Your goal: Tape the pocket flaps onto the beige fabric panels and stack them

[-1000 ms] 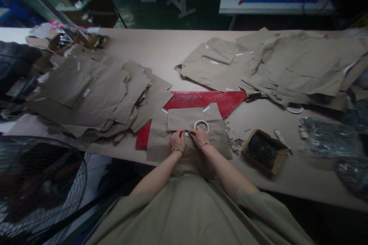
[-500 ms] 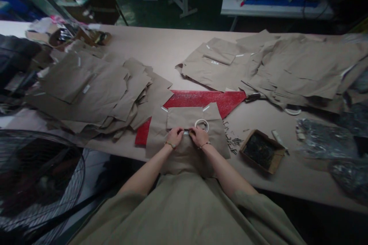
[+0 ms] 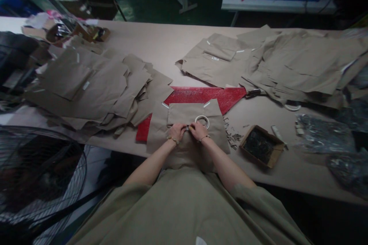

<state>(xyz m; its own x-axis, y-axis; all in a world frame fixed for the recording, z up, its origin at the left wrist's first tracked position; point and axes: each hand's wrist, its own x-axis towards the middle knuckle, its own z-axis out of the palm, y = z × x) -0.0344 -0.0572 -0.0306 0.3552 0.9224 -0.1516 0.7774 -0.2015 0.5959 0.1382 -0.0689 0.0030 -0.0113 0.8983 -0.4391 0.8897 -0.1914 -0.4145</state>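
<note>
A khaki fabric panel (image 3: 157, 130) lies in front of me, with a folded flap or pocket piece (image 3: 182, 113) on it and short white strips at its top corners. At the lower edge of that piece, my left hand (image 3: 176, 131) and my right hand (image 3: 199, 131) meet from either side, fingers closed in a pinch. Between the fingertips shows a small white-and-dark label (image 3: 187, 127), mostly covered. A white ring (image 3: 202, 122) rests on the panel just above my right hand. Under the panel lies a red board (image 3: 198, 95).
Stacks of khaki panels lie on the left (image 3: 100, 88) and right (image 3: 301, 61). To the right are an open cardboard box (image 3: 271, 160) of small dark pieces, dark scraps (image 3: 234, 138), a dark-handled tool (image 3: 253, 93) and plastic bags (image 3: 324, 134). A fan (image 3: 43, 176) stands at left.
My fingers have drawn in closer around the label, the left hand turning slightly inward, and less of the label shows. The whole view has shifted a little.
</note>
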